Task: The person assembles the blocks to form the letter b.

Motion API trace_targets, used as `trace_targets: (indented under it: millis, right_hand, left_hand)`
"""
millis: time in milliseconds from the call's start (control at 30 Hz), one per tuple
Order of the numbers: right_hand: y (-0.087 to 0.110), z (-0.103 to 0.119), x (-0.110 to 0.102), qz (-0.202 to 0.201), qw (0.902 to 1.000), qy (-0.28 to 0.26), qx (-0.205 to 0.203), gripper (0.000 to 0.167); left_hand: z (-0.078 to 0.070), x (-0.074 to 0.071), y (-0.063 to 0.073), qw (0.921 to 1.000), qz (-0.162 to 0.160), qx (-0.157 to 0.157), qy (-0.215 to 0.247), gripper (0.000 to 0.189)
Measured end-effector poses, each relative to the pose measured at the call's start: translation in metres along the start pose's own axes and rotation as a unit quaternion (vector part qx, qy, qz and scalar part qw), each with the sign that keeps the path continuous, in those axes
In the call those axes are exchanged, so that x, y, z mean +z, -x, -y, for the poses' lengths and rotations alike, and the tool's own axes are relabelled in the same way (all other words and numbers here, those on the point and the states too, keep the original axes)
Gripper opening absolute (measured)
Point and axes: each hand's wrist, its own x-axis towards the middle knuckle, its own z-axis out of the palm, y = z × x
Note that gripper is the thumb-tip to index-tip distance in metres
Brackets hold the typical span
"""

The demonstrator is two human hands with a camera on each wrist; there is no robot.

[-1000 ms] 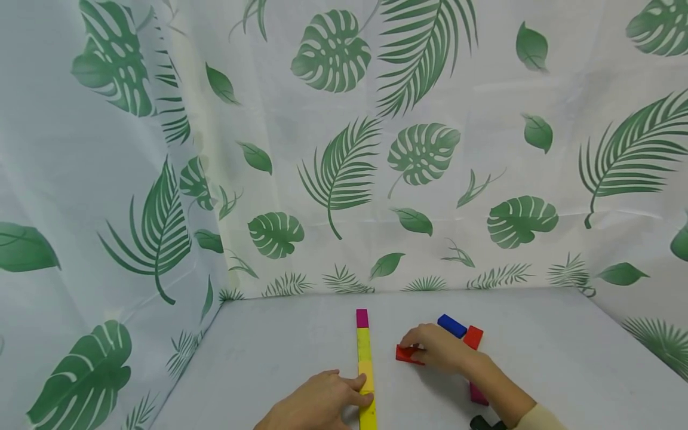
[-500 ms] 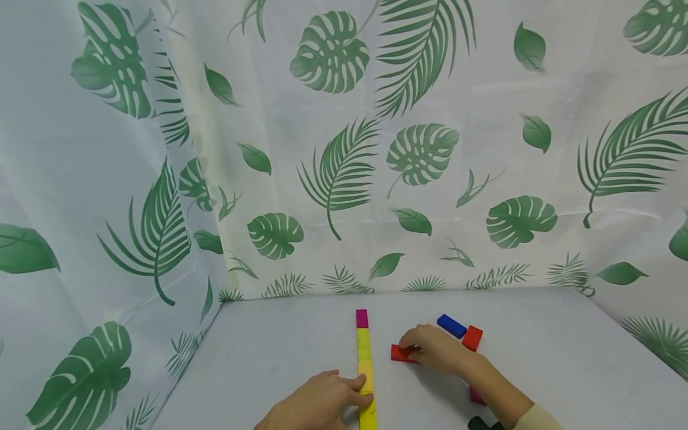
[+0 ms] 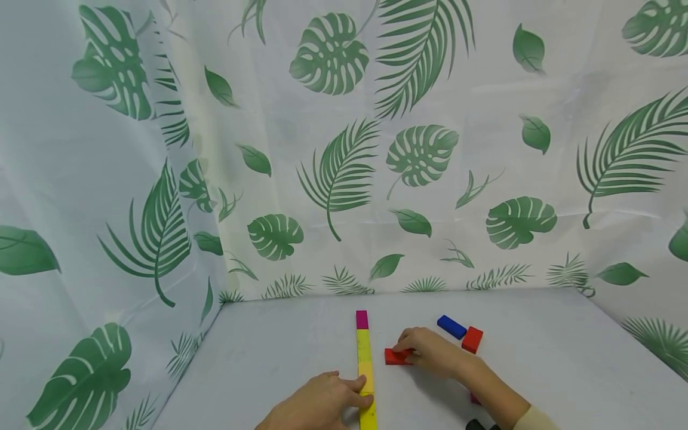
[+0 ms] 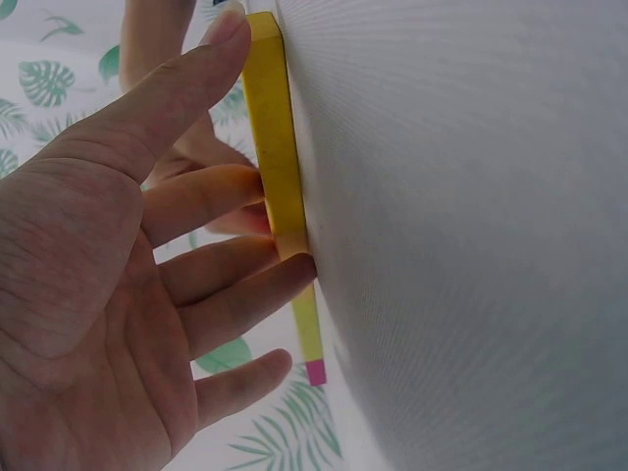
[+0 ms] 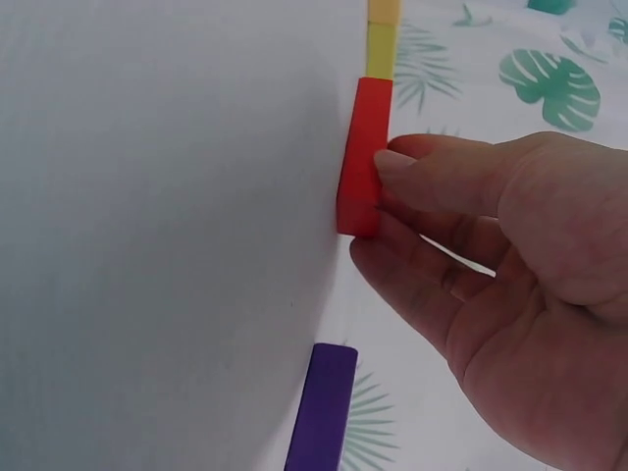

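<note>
A straight line of blocks runs away from me: a yellow block [image 3: 368,418] nearest, an orange-yellow block [image 3: 365,369], a yellow-green block [image 3: 364,345] and a magenta block [image 3: 362,319] at the far end. My left hand [image 3: 317,401] rests against the line from the left, its thumb and fingers stretched out onto the yellow blocks. In the left wrist view the thumb touches the near end of the yellow block [image 4: 275,128]. To the right of the line, my right hand [image 3: 432,352] pinches a red block [image 3: 394,357] between thumb and fingers, lying crosswise to the line.
Right of my right hand lie a blue block [image 3: 451,326] and a second red block [image 3: 472,339]. My right forearm partly hides another magenta block [image 3: 475,399] and a dark object [image 3: 475,424]. A leaf-patterned curtain [image 3: 344,179] bounds the grey tabletop [image 3: 269,352] behind.
My right hand has moved left with the red block, narrowing the gap to the line. My left hand and the line have stayed in place.
</note>
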Motion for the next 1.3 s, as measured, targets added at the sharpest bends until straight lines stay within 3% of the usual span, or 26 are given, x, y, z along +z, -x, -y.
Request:
trace_targets:
  millis: [467, 1300]
  right_hand:
    - [-0.003, 0.008, 0.005, 0.008, 0.9999, -0.008, -0.01, 0.03]
    - [-0.004, 0.018, 0.007, 0.011, 0.9999, -0.006, -0.008, 0.028]
  left_hand:
    - [-0.002, 0.0, 0.002, 0.9995, 0.002, -0.021, 0.022, 0.054]
    - [0.0, -0.001, 0.003, 0.9994, -0.013, 0.025, -0.019, 0.056]
